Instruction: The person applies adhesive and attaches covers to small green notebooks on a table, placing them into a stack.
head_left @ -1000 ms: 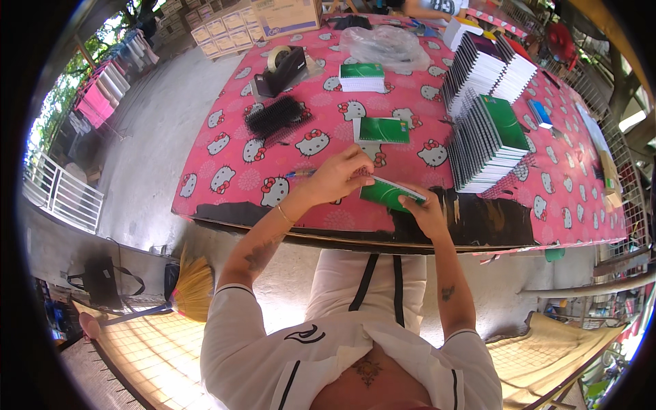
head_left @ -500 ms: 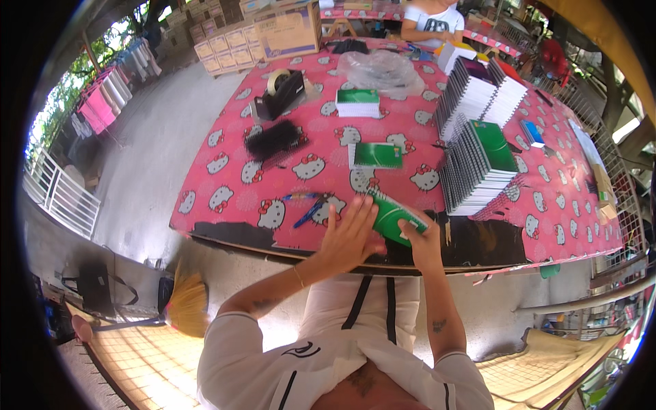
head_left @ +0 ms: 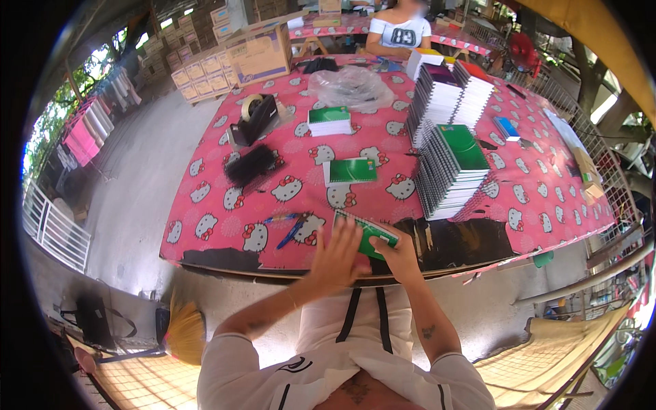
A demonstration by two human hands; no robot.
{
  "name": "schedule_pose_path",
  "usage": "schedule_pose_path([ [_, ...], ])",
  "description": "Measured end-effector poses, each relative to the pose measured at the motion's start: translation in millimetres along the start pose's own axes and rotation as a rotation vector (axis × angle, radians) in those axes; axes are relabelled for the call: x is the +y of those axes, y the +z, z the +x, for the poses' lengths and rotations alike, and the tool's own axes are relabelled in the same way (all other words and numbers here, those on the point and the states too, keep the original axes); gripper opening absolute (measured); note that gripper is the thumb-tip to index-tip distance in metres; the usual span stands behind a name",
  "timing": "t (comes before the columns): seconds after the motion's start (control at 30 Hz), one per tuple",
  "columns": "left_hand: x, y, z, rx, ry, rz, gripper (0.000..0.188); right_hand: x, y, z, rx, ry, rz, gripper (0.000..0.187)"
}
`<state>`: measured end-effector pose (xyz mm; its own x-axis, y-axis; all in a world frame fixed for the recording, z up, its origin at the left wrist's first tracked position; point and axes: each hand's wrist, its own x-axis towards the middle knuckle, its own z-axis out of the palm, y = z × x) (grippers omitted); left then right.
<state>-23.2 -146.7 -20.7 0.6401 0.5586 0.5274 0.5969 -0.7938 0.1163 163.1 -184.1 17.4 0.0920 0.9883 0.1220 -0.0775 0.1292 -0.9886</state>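
At the table's near edge lies a green spiral notebook (head_left: 367, 230) that I grip by its right end. My right hand (head_left: 398, 254) is closed on it, thumb on the cover. My left hand (head_left: 335, 254), slightly blurred, rests its outstretched fingers at the notebook's left, wire-bound side. Just beyond, another green notebook (head_left: 355, 171) lies on the cloth. A tall stack of green spiral notebooks (head_left: 468, 152) stands to the right of my hands. Blue pens (head_left: 292, 232) lie left of my left hand.
Further back are a small green notebook pile (head_left: 329, 121), black binding wires (head_left: 253, 166), a tape dispenser (head_left: 256, 121) and clear plastic (head_left: 352, 85). More notebook stacks (head_left: 437, 102) stand behind the near stack. Cartons (head_left: 256, 55) rise at the far left; a person (head_left: 398, 34) sits across the table.
My view has turned a little, so the table appears shifted left. The right hand keeps hold of the notebook, while the left hand's fingers have moved slightly along its wire-bound side.
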Motion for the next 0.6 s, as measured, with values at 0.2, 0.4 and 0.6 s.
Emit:
schedule_pose_path([
  [0.2, -14.4, -22.7, 55.9, -0.003, -0.050, 0.072, 0.086, 7.2, 0.1, 4.6, -0.044, -0.044, -0.117, 0.042],
  [0.4, -26.9, -25.8, 52.1, 0.027, 0.061, -0.128, 0.041, 32.4, -13.5, 8.3, -0.116, 0.013, -0.150, 0.027],
  [0.6, -45.4, -23.6, 57.0, 0.092, 0.196, -0.228, 0.016, 38.9, -11.2, 9.0, -0.130, 0.042, -0.159, 0.025],
])
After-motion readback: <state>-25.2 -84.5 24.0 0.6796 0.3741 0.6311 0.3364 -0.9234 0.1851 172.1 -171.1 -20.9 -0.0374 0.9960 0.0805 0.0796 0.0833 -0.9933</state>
